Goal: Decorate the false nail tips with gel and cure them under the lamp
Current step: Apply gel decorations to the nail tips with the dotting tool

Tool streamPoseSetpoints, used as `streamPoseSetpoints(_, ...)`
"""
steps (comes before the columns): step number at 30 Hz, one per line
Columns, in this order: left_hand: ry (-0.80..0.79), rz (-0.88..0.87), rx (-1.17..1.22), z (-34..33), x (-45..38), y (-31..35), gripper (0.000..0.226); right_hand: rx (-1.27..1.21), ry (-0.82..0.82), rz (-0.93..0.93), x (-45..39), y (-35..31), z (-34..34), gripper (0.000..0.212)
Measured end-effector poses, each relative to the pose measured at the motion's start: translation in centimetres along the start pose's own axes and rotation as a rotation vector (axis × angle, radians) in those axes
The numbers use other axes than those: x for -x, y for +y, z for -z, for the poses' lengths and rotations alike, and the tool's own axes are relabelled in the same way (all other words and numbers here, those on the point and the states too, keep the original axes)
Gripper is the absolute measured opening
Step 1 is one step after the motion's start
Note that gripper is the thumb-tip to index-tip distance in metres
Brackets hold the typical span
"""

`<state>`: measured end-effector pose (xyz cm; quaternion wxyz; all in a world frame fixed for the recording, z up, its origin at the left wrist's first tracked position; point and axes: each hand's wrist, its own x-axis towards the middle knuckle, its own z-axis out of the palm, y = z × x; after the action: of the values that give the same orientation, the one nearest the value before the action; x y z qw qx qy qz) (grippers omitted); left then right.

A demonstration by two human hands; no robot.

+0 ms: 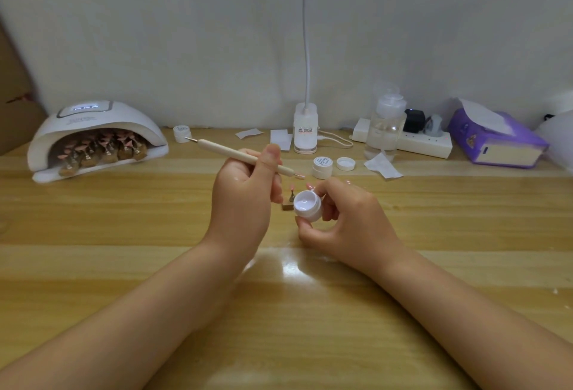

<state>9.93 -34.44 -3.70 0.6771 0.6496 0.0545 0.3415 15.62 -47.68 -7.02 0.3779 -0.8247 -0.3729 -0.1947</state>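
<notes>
Both hands are working: our left hand (pixel 245 191) is pinching the dotting pen (pixel 245 157), our right hand (pixel 344 219) is gripping the open gel pot (pixel 307 205). We are loading gel, we judge; next, dabbing the nail tip (pixel 291 187) on its stand between our hands. Other tips (pixel 102 144) are sitting under the lamp (pixel 93 129).

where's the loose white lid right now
In the head view the loose white lid lies on the wooden table right of centre, just right of the closed gel pot and left of a white wipe, beyond the right hand.
</notes>
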Motion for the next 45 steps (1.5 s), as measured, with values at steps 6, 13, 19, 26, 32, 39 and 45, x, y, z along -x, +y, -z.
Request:
streamPoseSetpoints(6,0.038,0.183,0.215,-0.1,-0.6,0.8,0.032,0.015,-0.002,0.000,0.0,-0.1,0.1,0.027)
streamPoseSetpoints(13,0.077,0.293,0.223,-0.1,-0.4,0.2,0.033,0.002,-0.020,-0.003,0.0,-0.1,0.1,0.028)
streamPoseSetpoints(19,0.113,0.208,0.130,0.3,-0.6,-1.1,0.028,0.059,-0.017,0.006,0.1,0.0,0.3,0.029)
streamPoseSetpoints(26,0.128,0.196,0.186,0.7,-0.5,-2.0,0.027,-0.002,0.039,-0.028,-0.2,0.0,0.7,0.029)
streamPoseSetpoints(32,0.122,0.175,0.174,1.0,-0.5,-2.5,0.024,-0.048,0.269,-0.148,-2.2,2.4,3.2,0.028)
streamPoseSetpoints(39,0.115,0.154,0.123,1.2,-0.5,-3.0,0.024,0.245,0.195,-0.460,-2.4,7.2,3.9,0.033)
streamPoseSetpoints(45,0.119,0.155,0.115,1.2,-0.6,-3.1,0.024,0.372,0.077,-0.568,-2.2,7.9,3.5,0.041)
